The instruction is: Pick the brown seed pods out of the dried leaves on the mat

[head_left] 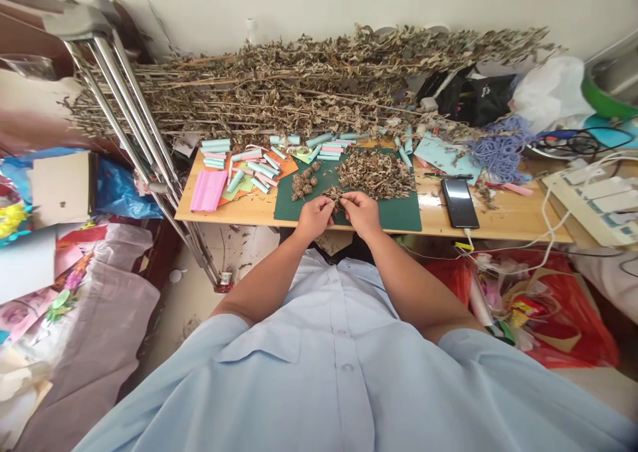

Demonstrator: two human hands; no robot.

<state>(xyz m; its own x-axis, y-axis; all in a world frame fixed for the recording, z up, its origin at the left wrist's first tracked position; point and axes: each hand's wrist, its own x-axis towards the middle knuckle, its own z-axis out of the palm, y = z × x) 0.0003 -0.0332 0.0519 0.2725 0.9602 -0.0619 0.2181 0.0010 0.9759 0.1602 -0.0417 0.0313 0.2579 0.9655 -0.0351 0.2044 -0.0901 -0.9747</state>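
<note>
My left hand (317, 217) and my right hand (361, 213) meet over the front edge of a green cutting mat (292, 211). Both are closed, fingertips pinching a small piece of dried leaf (337, 201) between them. Some of that leaf is hidden by the fingers. Just beyond my right hand, a loose heap of dried leaves (376, 174) covers the mat's right half. Several rolled brown leaf balls (305, 182) sit in a cluster beyond my left hand.
Pale blue and pink paper rolls (254, 166) lie to the left. Long dried plant stalks (299, 80) stretch along the wall. A phone (459, 203) with a cable lies right of the mat, near purple yarn (503, 149) and a power strip (593, 199). Metal crutches (129, 100) lean at the table's left end.
</note>
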